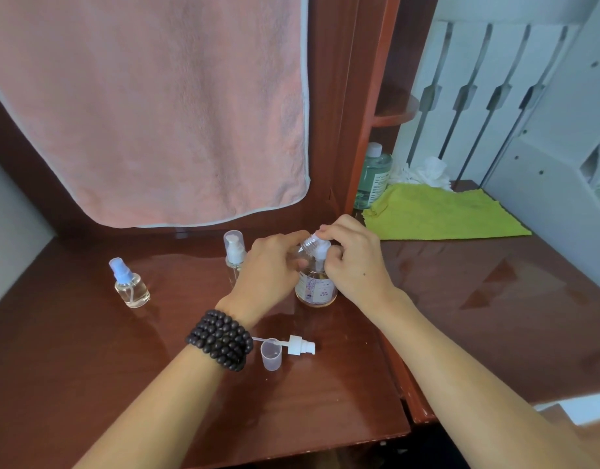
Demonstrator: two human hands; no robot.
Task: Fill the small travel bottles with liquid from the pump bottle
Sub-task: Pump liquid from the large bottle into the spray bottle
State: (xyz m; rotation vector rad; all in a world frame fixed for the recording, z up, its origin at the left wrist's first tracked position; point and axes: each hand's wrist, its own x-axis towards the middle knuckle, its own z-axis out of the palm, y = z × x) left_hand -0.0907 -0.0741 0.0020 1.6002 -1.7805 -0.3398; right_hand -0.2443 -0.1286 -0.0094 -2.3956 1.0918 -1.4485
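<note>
Over brown table [325, 384], left hand [269, 265] seemingly tilts travel bottle [307, 247] mouth-rightward.

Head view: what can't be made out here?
- Pump bottle nozzle: covered by right hand.
- Small bottle in left hand: fill level hidden by fingers.
- Pump bottle label: too small to read.
- Green bottle: partly behind the cabinet post.
</note>
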